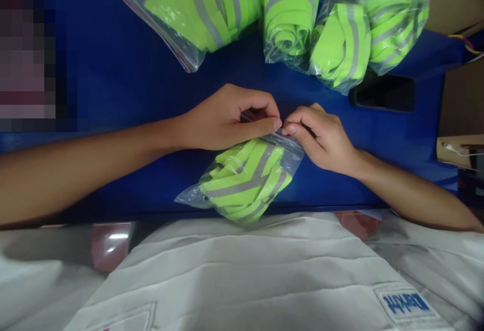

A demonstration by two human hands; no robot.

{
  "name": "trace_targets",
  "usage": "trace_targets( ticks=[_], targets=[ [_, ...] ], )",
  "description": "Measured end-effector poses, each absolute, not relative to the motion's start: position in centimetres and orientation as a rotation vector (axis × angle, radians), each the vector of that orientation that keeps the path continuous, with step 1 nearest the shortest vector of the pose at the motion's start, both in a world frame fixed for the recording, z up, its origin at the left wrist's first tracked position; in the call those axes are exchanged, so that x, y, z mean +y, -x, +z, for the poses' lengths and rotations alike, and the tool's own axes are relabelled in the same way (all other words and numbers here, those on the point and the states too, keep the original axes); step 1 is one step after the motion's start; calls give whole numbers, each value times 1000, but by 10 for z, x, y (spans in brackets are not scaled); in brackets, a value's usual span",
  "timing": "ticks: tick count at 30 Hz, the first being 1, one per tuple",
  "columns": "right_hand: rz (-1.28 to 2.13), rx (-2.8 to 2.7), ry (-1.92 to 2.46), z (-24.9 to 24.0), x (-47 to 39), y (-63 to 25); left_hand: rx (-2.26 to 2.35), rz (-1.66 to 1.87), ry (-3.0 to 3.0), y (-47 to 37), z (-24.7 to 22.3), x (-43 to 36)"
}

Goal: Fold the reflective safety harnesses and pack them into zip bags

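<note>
A clear zip-lock bag (242, 185) lies at the near edge of the blue table, with neon-yellow reflective strapping (245, 177) with grey stripes folded inside it. My left hand (236, 117) pinches the bag's top edge between thumb and forefinger. Close beside it, my right hand (321, 137) pinches the same edge near the red seal line. The fingertips of both hands almost meet there. Part of the bag's opening is hidden behind the left fingers, so I cannot tell whether the seal is closed.
Several more bags of yellow strapping stand along the far side, among them a large zip-lock bag (212, 11) and a rolled bundle (289, 18). A black phone (383, 92) lies at the right on the blue table (124, 84). Cardboard (461, 94) borders the right edge.
</note>
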State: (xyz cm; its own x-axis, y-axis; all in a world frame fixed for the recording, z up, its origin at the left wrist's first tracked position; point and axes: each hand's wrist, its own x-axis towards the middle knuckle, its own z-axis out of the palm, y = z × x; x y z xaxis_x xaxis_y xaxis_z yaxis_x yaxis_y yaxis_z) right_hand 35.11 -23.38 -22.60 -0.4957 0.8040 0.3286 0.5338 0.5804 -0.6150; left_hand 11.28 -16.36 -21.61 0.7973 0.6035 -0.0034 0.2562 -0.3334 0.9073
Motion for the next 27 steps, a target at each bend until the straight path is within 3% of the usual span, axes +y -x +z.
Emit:
trace_targets(
  ticks=[27],
  targets=[
    [627, -2184, 1065, -228, -232, -354, 585, 440, -1937, -112, -214, -162]
  ],
)
